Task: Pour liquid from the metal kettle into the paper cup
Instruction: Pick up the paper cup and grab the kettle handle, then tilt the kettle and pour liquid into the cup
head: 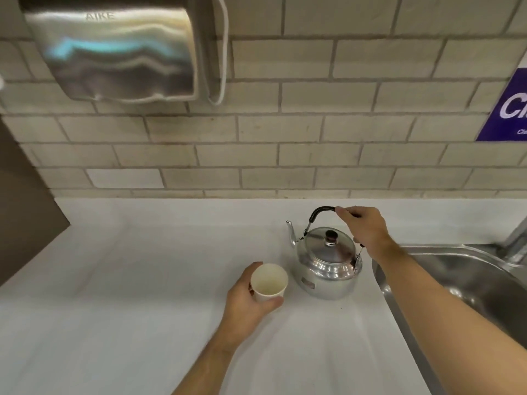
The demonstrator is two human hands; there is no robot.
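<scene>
A shiny metal kettle [328, 266] stands upright on the white counter [142, 280], lid on, spout pointing left and away from me. My right hand [363, 229] is closed around its black arched handle from the right. A white paper cup [269, 282] stands just left of the kettle, its inside pale and apparently empty. My left hand [248, 297] wraps around the cup's left and near side. Cup and kettle are a small gap apart.
A steel sink [456, 280] is set into the counter at the right, with part of a tap [516, 238] above it. A steel hand dryer [114, 49] hangs on the tiled wall at upper left. A purple sign [507, 109] is on the wall at right.
</scene>
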